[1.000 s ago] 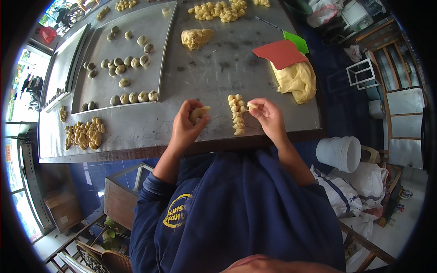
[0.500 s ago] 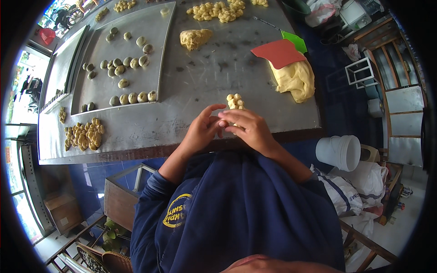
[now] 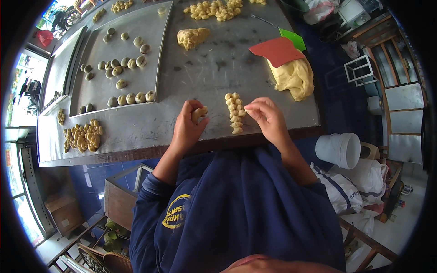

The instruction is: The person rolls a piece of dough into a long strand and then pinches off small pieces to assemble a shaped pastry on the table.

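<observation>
My left hand point(image 3: 185, 125) is curled round a lump of dough point(image 3: 199, 113), tan-yellow, which shows between thumb and fingers above the table's near part. To the right of it, a heaped row of small pale dough pieces point(image 3: 235, 111) runs away from the front edge. My right hand point(image 3: 268, 119) is at the right side of that row, thumb and fingertips pinched on a small pale bit of dough point(image 3: 246, 109). The fingers partly cover this bit, and whether it touches the row I cannot tell.
A metal tray point(image 3: 136, 79) with several greenish-brown round balls lies left. Dough clusters point(image 3: 84, 135) sit near the left front. A big dough mass point(image 3: 293, 79) lies right under a red sheet point(image 3: 280, 51), beside a green scraper point(image 3: 292, 39). Beyond are a dough lump point(image 3: 193, 38) and more dough pieces point(image 3: 216, 10).
My hands, together half a second ago, have parted: the left moved left, the right moved right. The row of small dough pieces between them is now uncovered.
</observation>
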Tool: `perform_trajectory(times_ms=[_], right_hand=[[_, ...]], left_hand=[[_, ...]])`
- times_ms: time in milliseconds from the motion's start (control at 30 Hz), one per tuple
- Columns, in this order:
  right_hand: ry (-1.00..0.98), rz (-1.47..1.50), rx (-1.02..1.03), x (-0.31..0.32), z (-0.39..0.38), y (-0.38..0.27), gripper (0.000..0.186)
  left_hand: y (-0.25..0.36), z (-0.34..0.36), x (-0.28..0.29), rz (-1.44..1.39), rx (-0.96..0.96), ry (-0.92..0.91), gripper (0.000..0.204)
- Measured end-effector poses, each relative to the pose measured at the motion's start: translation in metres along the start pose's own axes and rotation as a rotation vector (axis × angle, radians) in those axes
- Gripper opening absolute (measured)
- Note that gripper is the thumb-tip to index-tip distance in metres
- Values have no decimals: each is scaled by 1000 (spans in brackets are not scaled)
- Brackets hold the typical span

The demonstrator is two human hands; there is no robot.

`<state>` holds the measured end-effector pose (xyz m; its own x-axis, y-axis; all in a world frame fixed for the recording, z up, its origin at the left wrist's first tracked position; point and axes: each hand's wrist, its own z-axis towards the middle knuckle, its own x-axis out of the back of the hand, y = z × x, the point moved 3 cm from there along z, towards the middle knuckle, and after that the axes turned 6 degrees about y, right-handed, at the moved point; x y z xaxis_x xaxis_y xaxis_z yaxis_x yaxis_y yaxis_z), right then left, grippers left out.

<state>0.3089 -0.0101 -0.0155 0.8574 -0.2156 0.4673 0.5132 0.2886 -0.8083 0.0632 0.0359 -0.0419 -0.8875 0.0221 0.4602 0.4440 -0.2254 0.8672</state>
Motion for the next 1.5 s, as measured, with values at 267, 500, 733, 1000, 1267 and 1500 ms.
perform_trajectory(times_ms=[267,500,733,1000,1267,1500], right_hand=[[-61,-228,-176,-19,-31,19,29],[-31,-20,189,-31,-8,-38,32],[-250,399,-495,-38,-15,-12,12],[-26,47,-53,4,-16,-5,11],[-87,-243,-166,-17,-42,16,30],[-15,-64,229,-27,-18,-37,34]], left_hand=[[2,-5,-14,-402,254,-341,28],[31,-8,-21,-423,290,-476,31],[24,-9,-22,-287,159,-376,17],[7,-4,-5,12,35,-96,28],[-5,-12,-22,-317,191,-405,40],[33,-14,-22,-348,311,-545,42]])
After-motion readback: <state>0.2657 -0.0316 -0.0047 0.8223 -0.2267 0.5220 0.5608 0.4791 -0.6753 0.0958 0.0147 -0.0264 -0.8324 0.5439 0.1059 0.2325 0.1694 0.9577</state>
